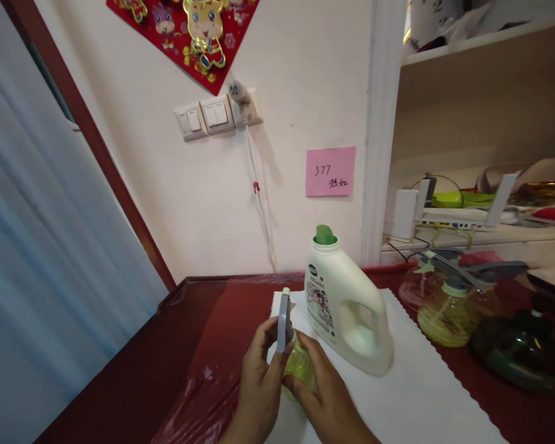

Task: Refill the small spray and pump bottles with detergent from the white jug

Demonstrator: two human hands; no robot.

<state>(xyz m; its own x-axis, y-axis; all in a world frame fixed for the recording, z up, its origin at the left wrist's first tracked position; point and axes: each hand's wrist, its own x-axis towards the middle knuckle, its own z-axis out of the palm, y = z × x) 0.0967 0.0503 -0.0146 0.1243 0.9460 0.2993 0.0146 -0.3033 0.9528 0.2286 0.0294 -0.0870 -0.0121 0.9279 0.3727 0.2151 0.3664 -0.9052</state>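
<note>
Both hands are closed around a small spray bottle over a white sheet (425, 394). My left hand (260, 373) grips the grey spray head (283, 324) at its top. Lower down, my right hand (321, 382) wraps the clear yellow-green body of the spray bottle (300, 364). Fingers hide part of the neck, so I cannot tell whether the head is screwed on. Just beyond my right hand stands a large pale detergent jug (351, 308), upright, uncapped, with a green spout (324, 234) in its mouth.
Several more spray bottles stand to the right, among them a yellow one (444, 314) and a dark green one (522, 351). Red plastic sheeting (203, 357) covers the table at left. A white router (453, 216) sits on the shelf behind. A cord (261, 209) hangs down the wall.
</note>
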